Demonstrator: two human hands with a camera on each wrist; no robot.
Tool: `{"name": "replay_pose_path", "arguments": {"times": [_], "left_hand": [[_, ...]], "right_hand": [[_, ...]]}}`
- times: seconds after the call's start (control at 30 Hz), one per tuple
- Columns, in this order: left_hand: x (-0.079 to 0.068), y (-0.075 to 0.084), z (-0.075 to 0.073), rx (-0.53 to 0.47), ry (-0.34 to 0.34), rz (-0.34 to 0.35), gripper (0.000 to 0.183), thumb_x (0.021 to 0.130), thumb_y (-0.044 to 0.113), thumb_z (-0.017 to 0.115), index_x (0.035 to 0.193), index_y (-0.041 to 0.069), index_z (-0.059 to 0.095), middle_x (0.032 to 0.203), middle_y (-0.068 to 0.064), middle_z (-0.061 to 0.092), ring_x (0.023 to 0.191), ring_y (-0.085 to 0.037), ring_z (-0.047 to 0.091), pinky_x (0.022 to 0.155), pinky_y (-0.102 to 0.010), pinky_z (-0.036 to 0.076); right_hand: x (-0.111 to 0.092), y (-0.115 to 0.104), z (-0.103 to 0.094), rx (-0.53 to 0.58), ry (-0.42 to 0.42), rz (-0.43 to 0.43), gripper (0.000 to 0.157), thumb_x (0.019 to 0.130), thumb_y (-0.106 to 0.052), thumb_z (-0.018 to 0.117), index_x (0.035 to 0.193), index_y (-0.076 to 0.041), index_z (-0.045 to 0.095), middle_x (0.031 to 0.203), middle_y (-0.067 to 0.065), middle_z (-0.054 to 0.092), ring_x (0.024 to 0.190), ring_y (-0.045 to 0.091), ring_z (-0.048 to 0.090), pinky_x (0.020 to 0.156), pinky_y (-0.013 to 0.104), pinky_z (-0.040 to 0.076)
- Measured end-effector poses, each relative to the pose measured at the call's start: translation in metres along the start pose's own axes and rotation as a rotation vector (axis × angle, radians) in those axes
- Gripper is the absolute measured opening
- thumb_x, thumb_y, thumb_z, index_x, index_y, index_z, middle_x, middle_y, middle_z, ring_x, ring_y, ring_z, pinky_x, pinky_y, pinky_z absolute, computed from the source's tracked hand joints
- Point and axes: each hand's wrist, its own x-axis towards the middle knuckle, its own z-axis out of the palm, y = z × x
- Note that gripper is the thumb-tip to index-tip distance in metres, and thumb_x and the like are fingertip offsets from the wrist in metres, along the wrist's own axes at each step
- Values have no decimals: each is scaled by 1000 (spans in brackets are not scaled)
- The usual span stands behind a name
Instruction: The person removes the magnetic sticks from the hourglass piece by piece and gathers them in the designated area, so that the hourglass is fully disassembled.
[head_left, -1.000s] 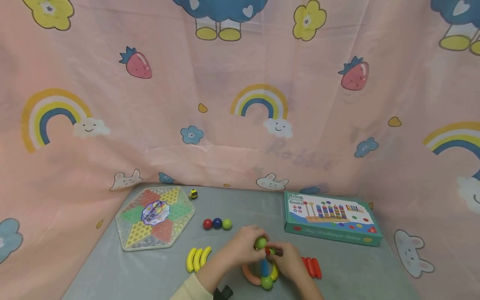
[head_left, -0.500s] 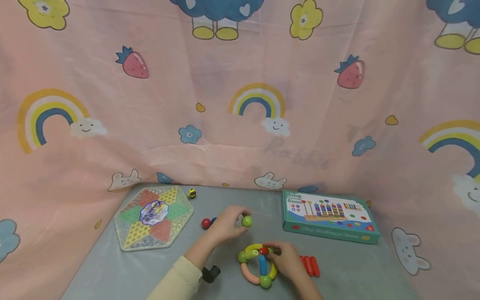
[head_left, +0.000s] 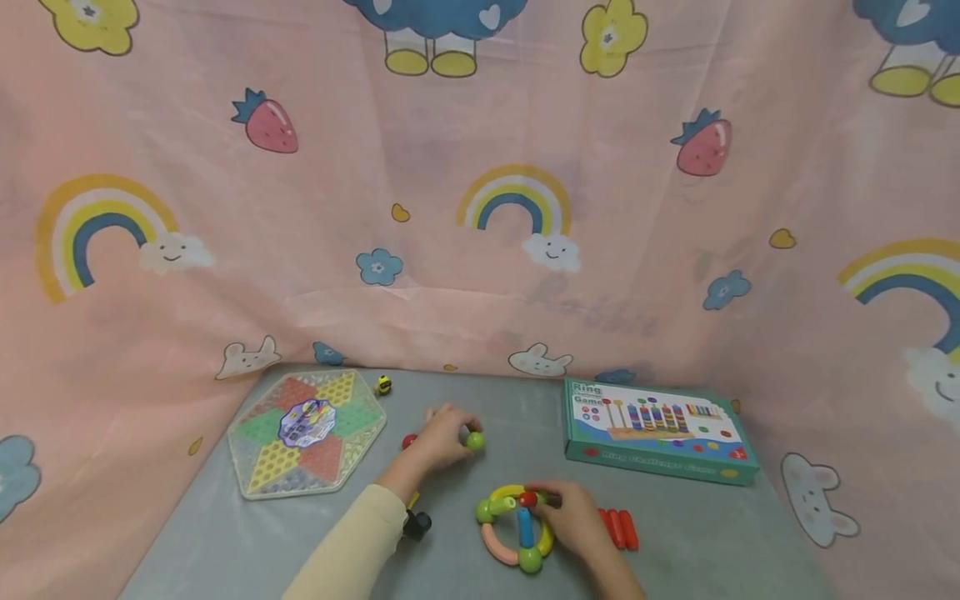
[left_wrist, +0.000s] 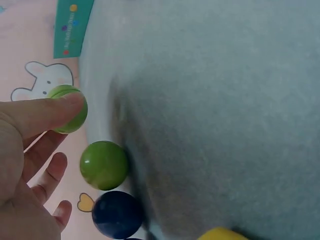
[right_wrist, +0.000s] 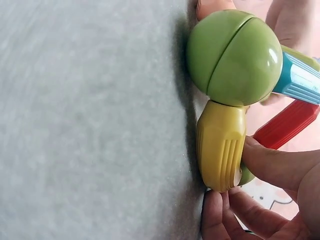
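My left hand [head_left: 442, 435] pinches a green ball [left_wrist: 69, 112] between thumb and finger, beside the row of balls on the table. Another green ball [left_wrist: 104, 166] and a dark blue ball [left_wrist: 117, 215] sit below that hand in the left wrist view; the head view hides both behind it. My right hand [head_left: 572, 518] grips the right side of a ball-and-stick construction toy [head_left: 501, 546]. Green balls join its curved yellow stick [right_wrist: 222, 145], pink stick [head_left: 498, 546], blue stick [head_left: 526, 529] and slanting red stick [right_wrist: 285, 125].
Several red sticks [head_left: 621, 530] lie right of my right hand. A red ball [head_left: 408, 440] shows behind my left wrist. Farther back are a hexagonal game board [head_left: 307, 433], a bee figure [head_left: 383, 385] and a green game box [head_left: 660, 432]. Yellow sticks lie mostly behind my left forearm.
My left hand has moved from the construction toy leftward and back toward the loose balls, carrying the green ball. My right hand has kept its grip on the toy.
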Motion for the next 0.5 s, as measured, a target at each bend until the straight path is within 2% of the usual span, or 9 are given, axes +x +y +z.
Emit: {"name": "replay_pose_path", "arguments": {"times": [0.23,0.5], "left_hand": [[-2,-4,5,9,-12,-19,34,78,9,84,110,14,74,109,3,69,109,-20,49,95,-45,31],[-1,-6,10,47,-10,-1,31,78,8,85,106,13,74,106,-1,71,110,-23,52,96,-48,28]], "right_hand": [[0,2,0,10,-2,-8,29,88,-7,75,114,-19,77,120,9,72,115,33,64,94,57,52],[1,4,-1,21,-13,-21,29,88,-8,76,114,-19,77,119,8,72,114,32,64,94,56,52]]}}
